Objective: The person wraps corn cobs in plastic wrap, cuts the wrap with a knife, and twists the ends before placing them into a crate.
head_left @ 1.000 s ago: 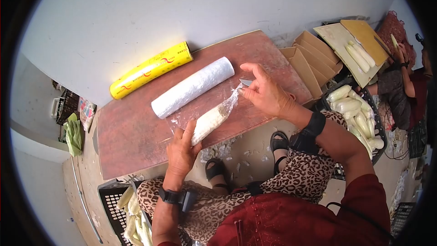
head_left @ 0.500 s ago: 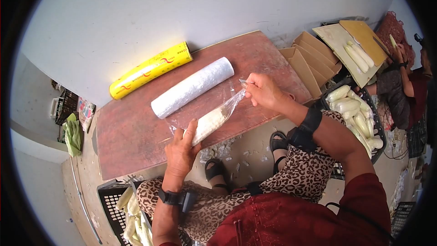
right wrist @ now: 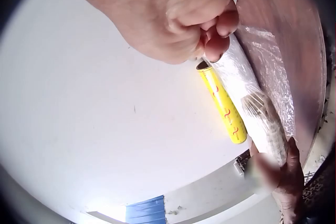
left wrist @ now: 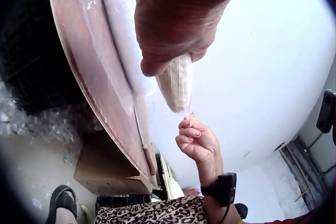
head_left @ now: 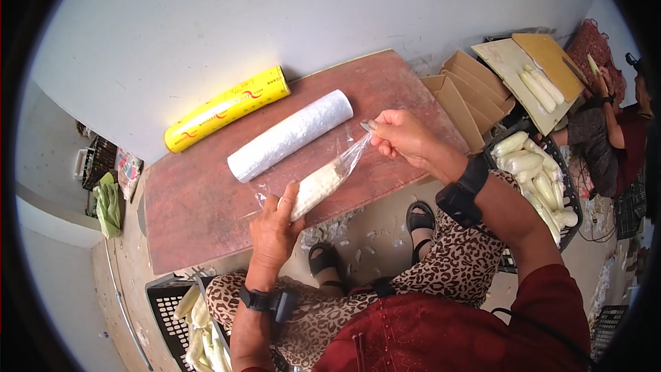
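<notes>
A pale, husked ear of corn (head_left: 320, 187) in clear plastic film slants over the table's front edge. My left hand (head_left: 274, 233) grips its lower end, thumb along its side. At the upper end the film (head_left: 354, 153) is drawn into a taut, narrow tail, which my right hand (head_left: 405, 139) pinches between thumb and curled fingers. In the left wrist view the corn (left wrist: 177, 85) points toward the right hand (left wrist: 199, 142). A knife (left wrist: 150, 161) lies on the table there; in the head view my right hand covers most of it.
A white roll of plastic film (head_left: 292, 134) and a yellow printed roll (head_left: 227, 109) lie on the reddish table (head_left: 193, 213). Cardboard boxes (head_left: 458, 100) stand right. Crates of corn flank my legs, wrapped ears (head_left: 537, 165) at right. Another person (head_left: 630, 131) works at far right.
My right hand has come down slightly; its raised index finger has curled in, and the film tail is pulled straighter. The left hand keeps its grip on the corn, nearly still.
</notes>
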A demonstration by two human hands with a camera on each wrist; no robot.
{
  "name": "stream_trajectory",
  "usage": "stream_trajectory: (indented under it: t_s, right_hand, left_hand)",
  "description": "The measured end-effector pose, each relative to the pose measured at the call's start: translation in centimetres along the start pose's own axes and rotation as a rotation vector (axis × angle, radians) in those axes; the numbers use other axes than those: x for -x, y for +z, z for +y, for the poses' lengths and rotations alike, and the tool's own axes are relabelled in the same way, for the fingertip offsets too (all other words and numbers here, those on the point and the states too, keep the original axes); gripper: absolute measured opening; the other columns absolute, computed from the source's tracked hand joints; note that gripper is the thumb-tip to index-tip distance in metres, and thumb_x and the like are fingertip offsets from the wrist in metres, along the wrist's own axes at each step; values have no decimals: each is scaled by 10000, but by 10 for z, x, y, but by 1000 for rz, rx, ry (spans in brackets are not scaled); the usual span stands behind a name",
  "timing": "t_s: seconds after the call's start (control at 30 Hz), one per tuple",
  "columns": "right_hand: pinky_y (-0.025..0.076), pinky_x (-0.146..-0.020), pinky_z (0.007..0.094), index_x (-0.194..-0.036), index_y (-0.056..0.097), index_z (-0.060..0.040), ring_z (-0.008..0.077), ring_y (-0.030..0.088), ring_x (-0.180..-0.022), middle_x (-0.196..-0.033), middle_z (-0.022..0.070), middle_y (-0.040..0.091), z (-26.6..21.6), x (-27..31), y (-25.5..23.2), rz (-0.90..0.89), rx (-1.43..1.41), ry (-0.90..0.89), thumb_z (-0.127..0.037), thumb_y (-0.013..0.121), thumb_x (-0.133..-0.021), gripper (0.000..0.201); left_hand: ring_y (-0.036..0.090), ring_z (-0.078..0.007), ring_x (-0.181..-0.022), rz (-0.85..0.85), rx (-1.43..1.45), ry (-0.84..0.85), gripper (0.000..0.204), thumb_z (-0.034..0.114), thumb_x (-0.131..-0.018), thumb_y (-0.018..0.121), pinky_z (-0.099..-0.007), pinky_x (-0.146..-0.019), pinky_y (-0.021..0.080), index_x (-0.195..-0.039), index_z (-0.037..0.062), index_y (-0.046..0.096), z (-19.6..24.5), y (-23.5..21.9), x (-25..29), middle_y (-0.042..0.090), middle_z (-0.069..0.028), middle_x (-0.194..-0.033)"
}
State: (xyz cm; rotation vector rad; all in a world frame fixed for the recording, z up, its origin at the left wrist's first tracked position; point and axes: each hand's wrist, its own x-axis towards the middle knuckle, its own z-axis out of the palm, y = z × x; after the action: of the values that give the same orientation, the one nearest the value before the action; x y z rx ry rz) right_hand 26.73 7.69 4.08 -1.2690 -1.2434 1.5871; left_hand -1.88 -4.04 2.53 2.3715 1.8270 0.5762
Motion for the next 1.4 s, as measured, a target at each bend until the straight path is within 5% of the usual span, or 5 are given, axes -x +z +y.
stream_trajectory:
  t_s: [0.7, 1.2, 1.3, 1.4]
  right_hand:
    - [407, -476, 184, -1172, 465, 12, 54, 534, -613, -836, 40, 576, 3, 3, 10, -149, 48, -123, -137, 638, -910, 348]
    - [398, -511, 190, -1096, 536, 1, 51, 502, -628, -820, 12, 572, 2, -3, -3, 131, -35, -200, -54, 592, -869, 240]
    - [435, -527, 235, -1073, 559, -13, 81, 543, -644, -868, 49, 592, -6, 1, -1, 188, 28, -404, -30, 633, -837, 248]
    - [513, -582, 291, -1121, 540, -43, 162, 630, -700, -1035, 115, 598, -10, 28, 12, 140, 637, -900, -37, 696, -798, 359]
  left_hand:
    - [645, -351, -814, 12, 5, -14, 669, 156, -739, 771, -435, -680, 530, -1343, 173, 485, -2, 0, 3, 591, -132, -960]
    - [631, -347, -807, 36, 4, -6, 747, 161, -722, 772, -437, -650, 519, -1391, 220, 446, -6, 3, 2, 565, -111, -964]
    - [631, -345, -804, 50, 21, -8, 747, 159, -720, 771, -438, -651, 518, -1390, 219, 448, -7, 2, 4, 564, -110, -961]
    - [631, -347, -806, 48, 20, -2, 752, 158, -718, 772, -438, -654, 518, -1392, 215, 445, -6, 1, 3, 565, -111, -962]
